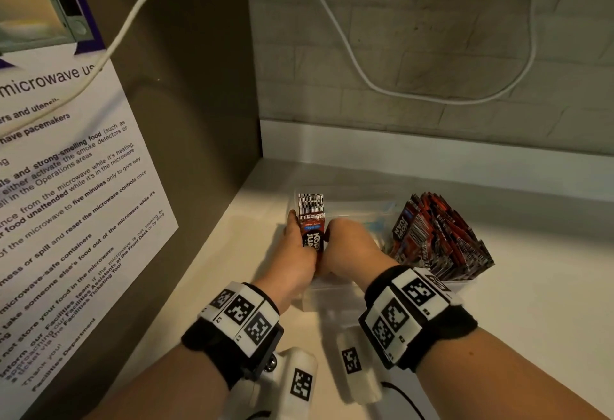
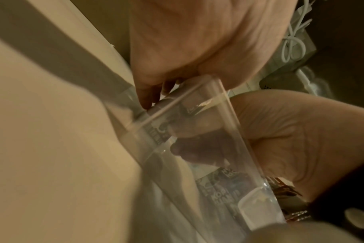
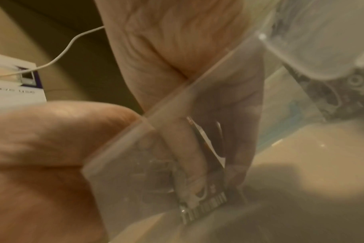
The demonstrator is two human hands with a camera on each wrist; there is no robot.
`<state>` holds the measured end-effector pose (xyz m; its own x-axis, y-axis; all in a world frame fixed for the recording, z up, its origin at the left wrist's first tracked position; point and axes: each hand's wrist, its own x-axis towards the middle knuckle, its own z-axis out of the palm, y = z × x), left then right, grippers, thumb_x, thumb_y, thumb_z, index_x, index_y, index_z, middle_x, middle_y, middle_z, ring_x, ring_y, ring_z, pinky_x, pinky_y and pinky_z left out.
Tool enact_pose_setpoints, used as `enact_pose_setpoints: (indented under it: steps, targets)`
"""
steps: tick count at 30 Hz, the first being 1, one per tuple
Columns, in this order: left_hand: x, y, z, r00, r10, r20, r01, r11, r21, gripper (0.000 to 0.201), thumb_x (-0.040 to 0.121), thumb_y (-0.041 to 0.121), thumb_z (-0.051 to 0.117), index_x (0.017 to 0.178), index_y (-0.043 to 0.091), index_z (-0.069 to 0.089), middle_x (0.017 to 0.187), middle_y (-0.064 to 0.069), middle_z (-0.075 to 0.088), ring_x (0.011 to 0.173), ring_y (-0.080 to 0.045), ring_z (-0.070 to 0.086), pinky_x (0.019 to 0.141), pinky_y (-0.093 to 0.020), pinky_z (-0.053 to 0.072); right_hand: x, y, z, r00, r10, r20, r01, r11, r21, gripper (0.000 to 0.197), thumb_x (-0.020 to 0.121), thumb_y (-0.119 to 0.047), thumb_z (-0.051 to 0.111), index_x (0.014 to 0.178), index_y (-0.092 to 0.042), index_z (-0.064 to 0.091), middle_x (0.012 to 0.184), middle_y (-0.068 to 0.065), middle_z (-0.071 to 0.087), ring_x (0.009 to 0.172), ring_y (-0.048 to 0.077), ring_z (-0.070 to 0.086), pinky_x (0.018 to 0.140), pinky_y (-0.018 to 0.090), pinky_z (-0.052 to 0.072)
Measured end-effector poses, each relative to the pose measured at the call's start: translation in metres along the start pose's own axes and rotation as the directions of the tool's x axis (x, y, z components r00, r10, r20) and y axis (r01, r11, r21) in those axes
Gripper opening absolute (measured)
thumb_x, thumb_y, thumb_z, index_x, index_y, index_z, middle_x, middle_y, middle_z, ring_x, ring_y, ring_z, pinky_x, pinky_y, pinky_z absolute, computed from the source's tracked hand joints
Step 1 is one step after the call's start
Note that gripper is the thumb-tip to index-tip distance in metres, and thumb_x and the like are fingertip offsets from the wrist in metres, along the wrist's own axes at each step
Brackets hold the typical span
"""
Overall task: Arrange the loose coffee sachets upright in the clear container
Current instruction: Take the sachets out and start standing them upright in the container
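Now | left hand (image 1: 296,246), right hand (image 1: 352,246): both grips grasping sachet stack (image 1: 311,220) | one container (image 1: 349,198)

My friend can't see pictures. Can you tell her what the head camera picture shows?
Two hands, left hand and right hand, hold a stack of coffee sachets upright at the left end of a clear container on a pale counter. More sachets lean fanned out at its right end.

A stack of red-and-black coffee sachets (image 1: 311,220) with barcoded ends stands upright at the left end of the clear container (image 1: 352,198) on the pale counter, while more sachets (image 1: 438,236) lean fanned at its right end.
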<state>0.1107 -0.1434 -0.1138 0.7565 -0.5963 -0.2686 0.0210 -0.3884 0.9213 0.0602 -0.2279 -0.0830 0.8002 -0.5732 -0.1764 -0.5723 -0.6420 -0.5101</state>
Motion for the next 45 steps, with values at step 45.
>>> enact_pose_setpoints:
  steps: [45]
  targets:
    - [-0.048, 0.062, 0.02, 0.895, 0.384, 0.226, -0.419, 0.899, 0.13, 0.098, 0.074, 0.021, 0.077, 0.15, 0.033, 0.017, 0.149, 0.009, 0.019, 0.14, -0.014, 0.023, 0.113, -0.032, 0.026, -0.054, 0.041, -0.119, 0.903, -0.02, -0.43, 0.126, 0.968, 0.218, 0.042, 0.08, -0.035, 0.071, 0.119, -0.023, 0.059, 0.095, 0.0, 0.061, 0.092, 0.023, 0.06, 0.078, 0.034, 0.046]
